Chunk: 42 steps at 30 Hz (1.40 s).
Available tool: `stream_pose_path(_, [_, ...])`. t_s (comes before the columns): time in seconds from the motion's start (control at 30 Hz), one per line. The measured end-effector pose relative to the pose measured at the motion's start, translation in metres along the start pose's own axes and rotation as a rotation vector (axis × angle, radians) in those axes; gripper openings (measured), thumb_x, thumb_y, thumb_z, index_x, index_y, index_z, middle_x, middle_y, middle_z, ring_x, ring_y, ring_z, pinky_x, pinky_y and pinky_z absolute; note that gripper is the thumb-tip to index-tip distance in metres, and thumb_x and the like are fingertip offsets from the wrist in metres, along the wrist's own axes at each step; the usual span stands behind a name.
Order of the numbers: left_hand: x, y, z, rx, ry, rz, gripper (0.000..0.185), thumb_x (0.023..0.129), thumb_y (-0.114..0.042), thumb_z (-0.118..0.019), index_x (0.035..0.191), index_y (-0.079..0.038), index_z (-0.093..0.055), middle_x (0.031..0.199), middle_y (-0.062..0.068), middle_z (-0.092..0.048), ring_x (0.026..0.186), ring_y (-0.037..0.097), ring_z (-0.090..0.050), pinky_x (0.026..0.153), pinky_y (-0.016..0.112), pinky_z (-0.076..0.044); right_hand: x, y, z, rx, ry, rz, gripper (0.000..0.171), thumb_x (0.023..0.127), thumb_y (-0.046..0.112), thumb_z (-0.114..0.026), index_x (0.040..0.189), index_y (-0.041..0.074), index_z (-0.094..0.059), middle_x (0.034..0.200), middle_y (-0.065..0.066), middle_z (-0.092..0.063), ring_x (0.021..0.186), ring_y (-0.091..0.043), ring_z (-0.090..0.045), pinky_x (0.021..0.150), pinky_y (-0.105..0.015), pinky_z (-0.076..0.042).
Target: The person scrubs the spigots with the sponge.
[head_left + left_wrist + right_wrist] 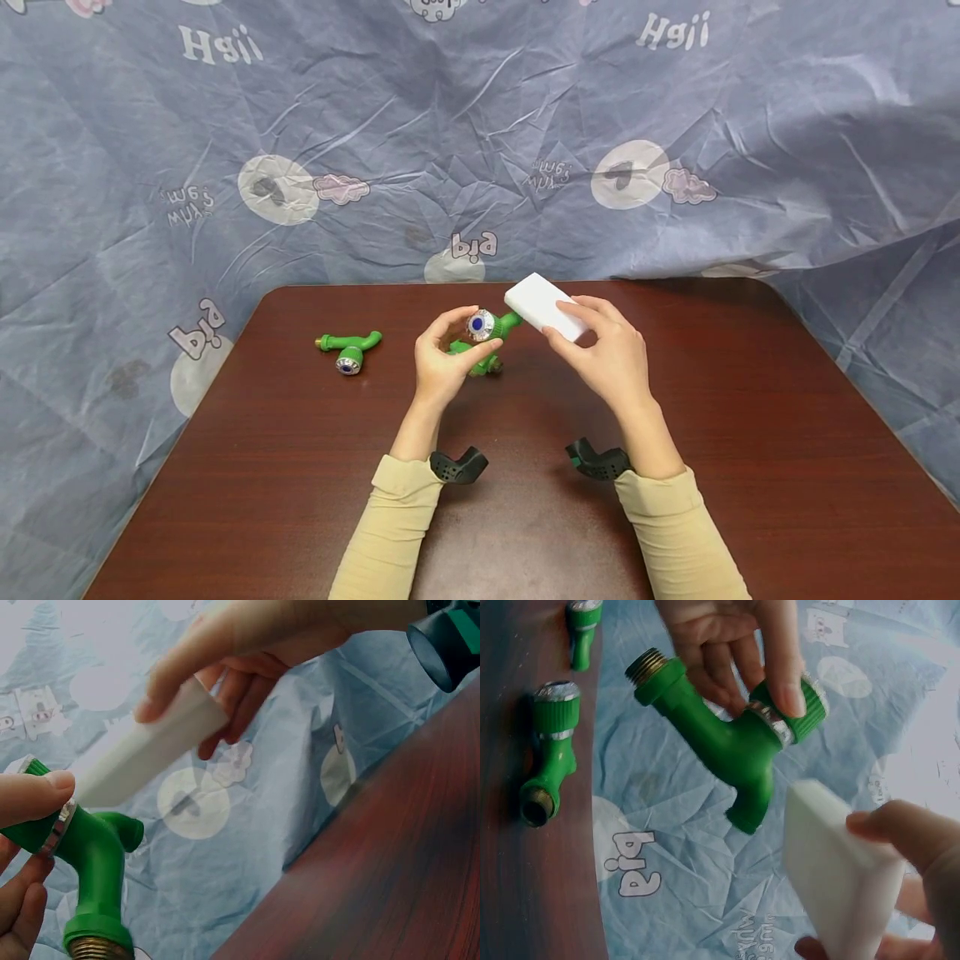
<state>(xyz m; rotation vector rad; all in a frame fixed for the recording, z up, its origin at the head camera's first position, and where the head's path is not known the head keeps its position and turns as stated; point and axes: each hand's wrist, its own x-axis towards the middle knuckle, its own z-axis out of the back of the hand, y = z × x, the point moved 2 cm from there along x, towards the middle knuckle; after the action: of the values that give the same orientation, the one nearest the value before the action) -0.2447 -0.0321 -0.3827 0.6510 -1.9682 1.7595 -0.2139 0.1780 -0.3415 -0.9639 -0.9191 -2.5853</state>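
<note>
My left hand (438, 362) grips a green tap (727, 746) by its ribbed knob, thumb on one side and fingers on the other. The tap has a brass threaded end and a silver-and-blue knob cap. Between the thumb and fingers of my right hand (611, 346) is a white sponge block (840, 870). In the right wrist view the block's near end stands close beside the tap's spout. Both things are held up above the table. A second green tap (555, 742) lies behind my left hand, partly hidden by it in the head view.
Another green tap (348, 348) lies on the dark red-brown table (300, 467), left of my hands. A wrinkled blue-grey printed cloth (420, 167) hangs behind the table's far edge. Black wrist-worn cameras (459, 465) sit at both cuffs.
</note>
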Motion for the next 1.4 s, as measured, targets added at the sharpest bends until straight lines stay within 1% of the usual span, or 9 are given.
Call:
stream_pose_path(0.2, [0.0, -0.013, -0.003, -0.01, 0.021, 0.03, 0.049, 0.066, 0.012, -0.079, 0.111, 0.01, -0.06, 0.1, 0.025, -0.065, 0.083, 0.013, -0.06, 0.073, 0.056, -0.048, 0.0, 0.003, -0.001, -0.02, 0.093, 0.01, 0.039, 0.075, 0.034, -0.076, 0.108, 0.013, -0.072, 0.113, -0.004, -0.064, 0.087, -0.023, -0.062, 0.063, -0.039, -0.047])
stream_pose_path(0.4, [-0.001, -0.029, -0.004, 0.009, 0.014, 0.067, 0.046, 0.065, 0.013, -0.078, 0.107, 0.013, -0.058, 0.101, 0.026, -0.063, 0.083, 0.016, -0.06, 0.076, 0.058, -0.047, 0.001, 0.001, 0.005, 0.032, 0.0, -0.024, 0.036, 0.074, 0.029, -0.078, 0.106, 0.013, -0.073, 0.11, -0.004, -0.065, 0.089, -0.023, -0.063, 0.065, -0.04, -0.046])
stream_pose_path(0.6, [-0.001, -0.032, -0.004, 0.027, 0.006, 0.058, 0.042, 0.067, 0.012, -0.078, 0.106, 0.011, -0.062, 0.099, 0.026, -0.064, 0.083, 0.016, -0.062, 0.076, 0.061, -0.046, 0.002, 0.008, 0.01, 0.199, -0.016, 0.069, 0.035, 0.071, 0.02, -0.081, 0.105, 0.013, -0.073, 0.111, -0.001, -0.065, 0.101, -0.018, -0.06, 0.074, -0.023, -0.042])
stream_pose_path(0.73, [0.0, -0.032, -0.004, 0.04, 0.009, 0.043, 0.043, 0.067, 0.012, -0.078, 0.107, 0.012, -0.063, 0.099, 0.026, -0.065, 0.083, 0.016, -0.063, 0.075, 0.059, -0.047, 0.002, 0.011, 0.011, 0.248, 0.032, 0.17, 0.038, 0.068, 0.017, -0.083, 0.105, 0.012, -0.073, 0.112, -0.002, -0.064, 0.103, -0.019, -0.06, 0.079, -0.02, -0.042])
stream_pose_path(0.87, [-0.001, -0.032, -0.004, 0.056, 0.015, 0.031, 0.043, 0.067, 0.012, -0.078, 0.108, 0.012, -0.063, 0.099, 0.026, -0.065, 0.084, 0.029, -0.064, 0.074, 0.058, -0.047, 0.001, 0.011, 0.008, 0.202, 0.076, 0.234, 0.039, 0.067, 0.019, -0.083, 0.105, 0.012, -0.072, 0.114, -0.003, -0.063, 0.102, -0.021, -0.06, 0.079, -0.029, -0.046])
stream_pose_path(1.0, [-0.001, -0.031, -0.004, 0.061, 0.018, 0.036, 0.043, 0.066, 0.011, -0.078, 0.107, 0.011, -0.064, 0.099, 0.026, -0.066, 0.084, 0.04, -0.061, 0.074, 0.06, -0.045, 0.002, 0.01, 0.007, 0.109, 0.005, 0.214, 0.04, 0.068, 0.023, -0.082, 0.105, 0.012, -0.072, 0.112, -0.003, -0.064, 0.098, -0.021, -0.061, 0.069, -0.034, -0.047])
stream_pose_path(1.07, [-0.001, -0.031, -0.004, 0.064, 0.021, 0.04, 0.042, 0.066, 0.011, -0.078, 0.107, 0.01, -0.065, 0.098, 0.026, -0.066, 0.084, 0.042, -0.061, 0.074, 0.06, -0.046, 0.001, 0.011, 0.007, 0.114, -0.015, 0.208, 0.04, 0.067, 0.023, -0.082, 0.104, 0.012, -0.073, 0.112, -0.003, -0.064, 0.098, -0.021, -0.061, 0.069, -0.034, -0.047])
stream_pose_path(1.27, [-0.002, -0.032, -0.004, 0.073, 0.038, 0.045, 0.042, 0.067, 0.013, -0.077, 0.107, 0.01, -0.065, 0.098, 0.025, -0.066, 0.08, 0.042, -0.06, 0.071, 0.054, -0.048, 0.0, 0.015, 0.003, 0.147, 0.067, 0.274, 0.039, 0.068, 0.022, -0.082, 0.105, 0.012, -0.072, 0.115, -0.003, -0.062, 0.101, -0.02, -0.06, 0.073, -0.035, -0.048])
stream_pose_path(1.4, [-0.002, -0.033, -0.004, 0.098, 0.042, 0.048, 0.041, 0.067, 0.012, -0.077, 0.106, 0.01, -0.065, 0.097, 0.025, -0.066, 0.08, 0.038, -0.062, 0.069, 0.054, -0.05, -0.001, 0.015, 0.002, 0.105, 0.01, 0.254, 0.039, 0.068, 0.022, -0.081, 0.104, 0.012, -0.072, 0.114, -0.004, -0.063, 0.1, -0.021, -0.061, 0.069, -0.037, -0.049])
